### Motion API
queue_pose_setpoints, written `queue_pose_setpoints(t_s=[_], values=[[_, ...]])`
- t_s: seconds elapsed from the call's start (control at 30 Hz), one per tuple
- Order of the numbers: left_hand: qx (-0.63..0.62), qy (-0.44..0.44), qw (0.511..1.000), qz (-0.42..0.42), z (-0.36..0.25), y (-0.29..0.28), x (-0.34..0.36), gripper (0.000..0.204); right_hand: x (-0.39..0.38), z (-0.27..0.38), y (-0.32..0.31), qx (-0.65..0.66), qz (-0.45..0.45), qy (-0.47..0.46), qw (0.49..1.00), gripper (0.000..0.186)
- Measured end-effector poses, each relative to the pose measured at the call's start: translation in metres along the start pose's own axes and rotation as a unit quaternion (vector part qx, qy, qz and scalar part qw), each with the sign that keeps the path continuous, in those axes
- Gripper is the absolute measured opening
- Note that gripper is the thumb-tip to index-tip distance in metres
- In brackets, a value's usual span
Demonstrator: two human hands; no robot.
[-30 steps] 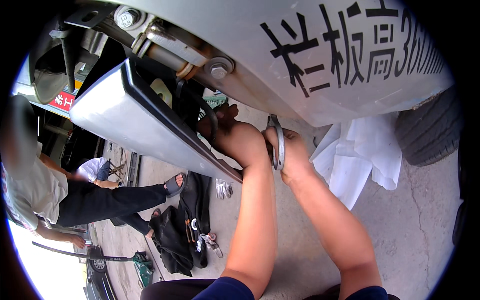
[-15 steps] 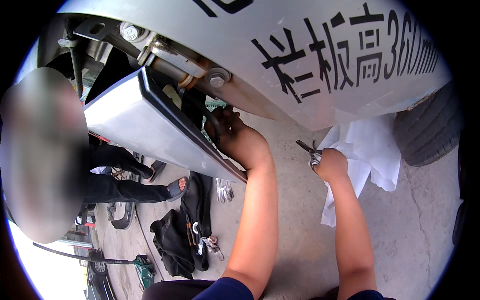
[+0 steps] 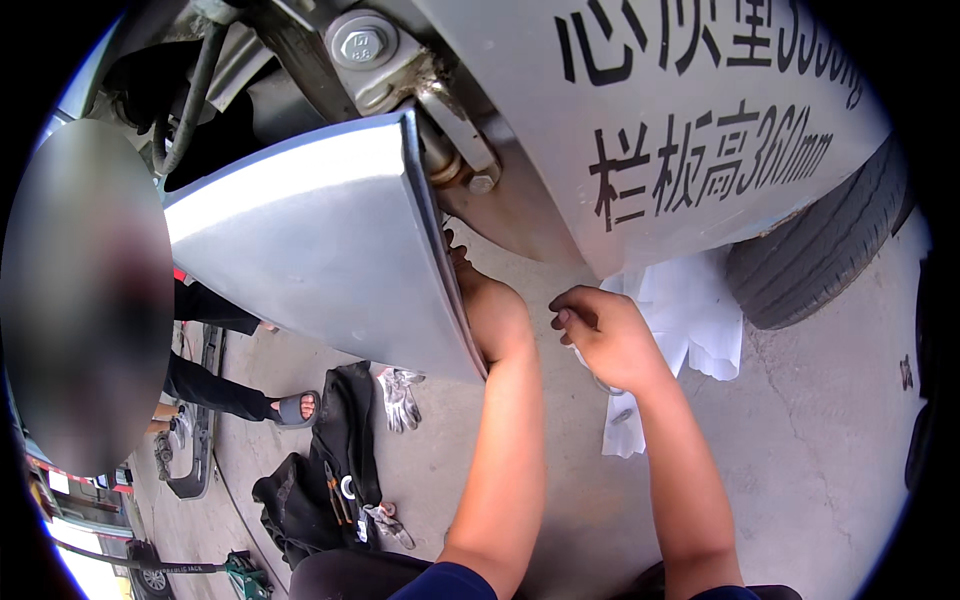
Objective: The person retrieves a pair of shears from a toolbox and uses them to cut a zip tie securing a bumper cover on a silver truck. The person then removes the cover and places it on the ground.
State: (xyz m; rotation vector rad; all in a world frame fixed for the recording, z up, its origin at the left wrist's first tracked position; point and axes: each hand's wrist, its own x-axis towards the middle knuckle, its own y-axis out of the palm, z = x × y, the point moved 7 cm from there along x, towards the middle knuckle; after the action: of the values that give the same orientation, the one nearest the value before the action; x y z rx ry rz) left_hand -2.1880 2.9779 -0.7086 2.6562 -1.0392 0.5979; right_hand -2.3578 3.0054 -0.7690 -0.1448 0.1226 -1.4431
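Note:
My left hand reaches behind the right edge of a curved silver body panel. A few of its fingertips show above the wrist beside the panel edge; the panel hides the rest, so what they grip cannot be told. Right of it, over the floor, my right hand is closed, with thumb and forefinger drawn together. Metal finger loops of scissors stick out below the palm; the blades are hidden in the hand.
Above are a bracket with a bolt and a grey lettered vehicle side. A tyre and white sheeting lie right. At left are a person's sandalled foot, gloves, black cloth and a green jack.
My right hand has moved left toward the panel and turned, so the scissors' blades no longer show. The view has shifted closer to the panel, which now covers more of my left hand.

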Motion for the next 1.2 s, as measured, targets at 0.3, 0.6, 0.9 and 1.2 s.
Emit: queue_pose_setpoints(t_s=[0.3,0.6,0.9,1.2], values=[[-0.009,-0.074,0.995,0.068,-0.004,0.000,0.002,0.028,-0.016,0.120,0.034,-0.301,-0.084,-0.190,0.931,0.039],[-0.073,-0.057,0.990,0.110,0.017,0.004,-0.007,0.029,0.031,0.127,0.047,-0.051,0.035,-0.236,0.970,0.031],[-0.067,0.000,0.996,0.061,0.042,-0.004,0.005,0.028,0.076,0.041,0.061,0.133,-0.033,-0.242,0.961,0.038],[-0.007,0.094,0.996,-0.001,0.016,0.001,0.002,0.026,0.081,-0.003,0.057,0.272,-0.025,-0.151,0.950,0.021]])
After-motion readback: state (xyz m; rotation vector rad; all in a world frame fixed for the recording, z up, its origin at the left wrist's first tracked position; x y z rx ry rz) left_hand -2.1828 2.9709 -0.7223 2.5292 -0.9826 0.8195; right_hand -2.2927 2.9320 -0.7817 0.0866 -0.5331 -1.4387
